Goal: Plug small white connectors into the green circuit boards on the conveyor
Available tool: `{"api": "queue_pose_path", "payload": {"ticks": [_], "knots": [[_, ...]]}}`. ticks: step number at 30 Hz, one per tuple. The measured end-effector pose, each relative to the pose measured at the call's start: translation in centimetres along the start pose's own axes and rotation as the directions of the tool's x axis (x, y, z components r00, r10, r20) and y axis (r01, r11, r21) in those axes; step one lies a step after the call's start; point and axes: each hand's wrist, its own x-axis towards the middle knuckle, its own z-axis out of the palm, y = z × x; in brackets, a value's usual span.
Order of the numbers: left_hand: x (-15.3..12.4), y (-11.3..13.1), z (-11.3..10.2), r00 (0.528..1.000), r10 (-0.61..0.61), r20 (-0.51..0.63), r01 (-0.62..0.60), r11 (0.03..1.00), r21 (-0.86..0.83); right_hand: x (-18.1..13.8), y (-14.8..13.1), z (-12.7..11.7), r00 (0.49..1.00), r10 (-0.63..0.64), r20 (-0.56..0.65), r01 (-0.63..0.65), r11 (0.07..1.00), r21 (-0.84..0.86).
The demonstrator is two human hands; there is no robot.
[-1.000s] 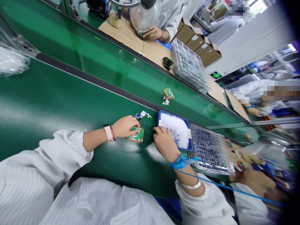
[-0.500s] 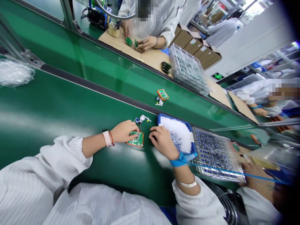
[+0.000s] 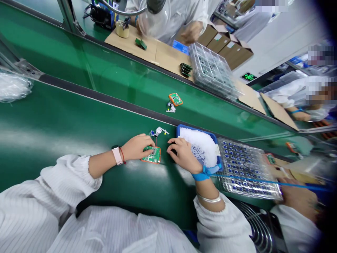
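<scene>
My left hand (image 3: 137,147) rests curled on a green circuit board in an orange frame (image 3: 152,155) lying on the green surface, holding it down. Small wired parts (image 3: 158,132) trail from the board's far side. My right hand (image 3: 182,154) hovers just right of the board with fingers pinched together; what they hold, if anything, is too small to see. It sits beside a blue tray (image 3: 178,130) heaped with tiny white parts (image 3: 201,146). A blue strap wraps my right wrist.
A clear blister tray of blue parts (image 3: 243,168) lies right of the blue tray. Another orange-framed board (image 3: 175,99) rides the far conveyor belt (image 3: 105,77). Across it a person works at a cardboard-covered bench with stacked clear trays (image 3: 210,72). Another person's hand (image 3: 300,198) is at the right.
My right hand has drawn left from the blue tray toward the board. The board on the far belt has travelled left. The person opposite has moved a hand to the right.
</scene>
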Motion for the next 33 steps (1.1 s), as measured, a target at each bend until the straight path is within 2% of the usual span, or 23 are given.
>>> {"api": "queue_pose_path", "payload": {"ticks": [6, 9, 12, 15, 19, 25, 33], "knots": [[0.0, -0.1, 0.1, 1.0, -0.006, -0.017, 0.006, 0.999, -0.034, 0.0, -0.5, -0.3, 0.999, -0.015, 0.029, 0.015, 1.0, -0.025], [0.1, 0.1, 0.1, 0.997, -0.04, -0.068, 0.032, 0.994, -0.107, 0.0, -1.7, -0.1, 0.994, -0.034, -0.108, 0.04, 0.998, 0.052], [0.4, 0.4, 0.0, 0.99, -0.053, -0.133, 0.023, 0.976, -0.217, 0.3, -3.5, 1.0, 0.958, -0.015, -0.286, 0.089, 0.964, 0.251], [0.6, 0.7, -0.2, 0.984, -0.075, -0.159, 0.029, 0.961, -0.275, 0.7, -4.7, 2.6, 0.927, 0.055, -0.37, 0.121, 0.892, 0.435], [0.7, 0.8, -0.2, 0.989, -0.098, -0.11, 0.068, 0.966, -0.251, 0.7, -4.9, 3.8, 0.931, 0.128, -0.34, 0.086, 0.831, 0.549], [0.9, 1.1, 0.2, 0.988, -0.147, -0.055, 0.138, 0.981, -0.133, 0.5, -4.5, 4.0, 0.957, 0.135, -0.256, 0.038, 0.817, 0.575], [2.4, 1.0, -0.2, 0.965, -0.262, 0.008, 0.262, 0.961, -0.086, 0.9, -3.9, 3.9, 0.965, 0.175, -0.196, -0.015, 0.781, 0.624]]}}
